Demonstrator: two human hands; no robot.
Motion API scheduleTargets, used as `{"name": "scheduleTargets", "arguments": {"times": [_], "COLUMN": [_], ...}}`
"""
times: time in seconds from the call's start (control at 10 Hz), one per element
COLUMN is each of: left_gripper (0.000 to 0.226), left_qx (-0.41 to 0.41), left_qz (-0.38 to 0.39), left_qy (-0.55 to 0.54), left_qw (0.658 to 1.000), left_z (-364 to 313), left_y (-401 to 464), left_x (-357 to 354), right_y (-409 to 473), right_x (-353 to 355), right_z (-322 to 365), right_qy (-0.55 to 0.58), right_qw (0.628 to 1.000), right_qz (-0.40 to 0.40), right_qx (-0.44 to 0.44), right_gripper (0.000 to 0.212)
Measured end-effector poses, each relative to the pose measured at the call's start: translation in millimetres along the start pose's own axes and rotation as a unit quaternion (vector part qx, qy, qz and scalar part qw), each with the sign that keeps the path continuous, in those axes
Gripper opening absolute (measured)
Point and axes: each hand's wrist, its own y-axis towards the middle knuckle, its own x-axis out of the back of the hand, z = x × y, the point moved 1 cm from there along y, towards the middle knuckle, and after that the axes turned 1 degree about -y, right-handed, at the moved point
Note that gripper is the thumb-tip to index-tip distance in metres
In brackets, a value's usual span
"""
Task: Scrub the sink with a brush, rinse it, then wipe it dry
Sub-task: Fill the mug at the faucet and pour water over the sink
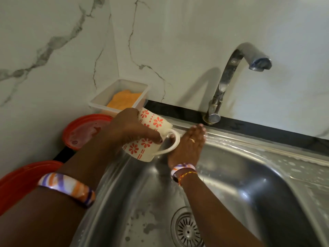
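A clear plastic tub (119,94) sits in the corner behind the sink (249,175), holding something orange with a rough, crumpled surface. Left of the sink lie two round red plastic lids or plates (83,131), the nearer one partly hidden by an arm.

The left hand (128,129) has its grip clamped round a cream mug (151,134) with red flower prints, tilted on its side over the sink's back left corner, handle pointing right. Whether the mug holds anything cannot be told. The right hand (190,143) lies flat, fingers straight and together, pressed on the wet back rim of the sink just beside the mug's handle.

The sink is stainless steel, wet and spotted, with a round slotted drain (187,230) in its floor. A curved metal tap (231,77) stands behind it on a dark counter (267,127) strip. The wall (178,41) is white marble with grey veins.
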Motion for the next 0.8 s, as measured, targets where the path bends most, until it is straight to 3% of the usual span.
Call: {"name": "scheduleTargets", "arguments": {"times": [0.1, 0.2, 0.3, 0.4, 0.5, 0.6, 0.7, 0.8], "left_gripper": [0.053, 0.043, 0.041, 0.04, 0.042, 0.053, 0.054, 0.053], "left_qx": [-0.013, -0.024, -0.034, -0.048, -0.059, -0.065, -0.067, -0.09], "left_qz": [0.011, 0.028, 0.047, 0.07, 0.073, 0.084, 0.088, 0.116], "left_qy": [0.019, 0.021, 0.028, 0.029, 0.031, 0.042, 0.034, -0.011], "left_qw": [1.0, 0.999, 0.998, 0.996, 0.995, 0.993, 0.993, 0.989], "left_z": [-6, -14, -17, -24, -30, -37, -39, -42], "left_y": [5, 13, 15, 17, 20, 21, 18, 9], "left_x": [-5, -11, -15, -19, -24, -38, -48, -77], "right_y": [-3, -4, -12, -16, -1, 13, 9, -3], "right_x": [-16, 12, 12, 11, 13, 20, 36, 77], "right_z": [6, -6, -38, -50, -23, -53, -111, -150], "right_qy": [0.143, 0.115, 0.075, 0.098, 0.189, 0.07, -0.026, 0.002], "right_qw": [0.97, 0.975, 0.994, 0.994, 0.977, 0.989, 0.999, 0.991], "right_qz": [0.195, 0.155, 0.018, -0.027, 0.058, 0.047, -0.02, 0.072], "right_qx": [0.032, 0.111, 0.082, -0.029, 0.077, 0.122, 0.0, -0.112], "right_gripper": [0.063, 0.052, 0.061, 0.068, 0.059, 0.054, 0.059, 0.058]}}
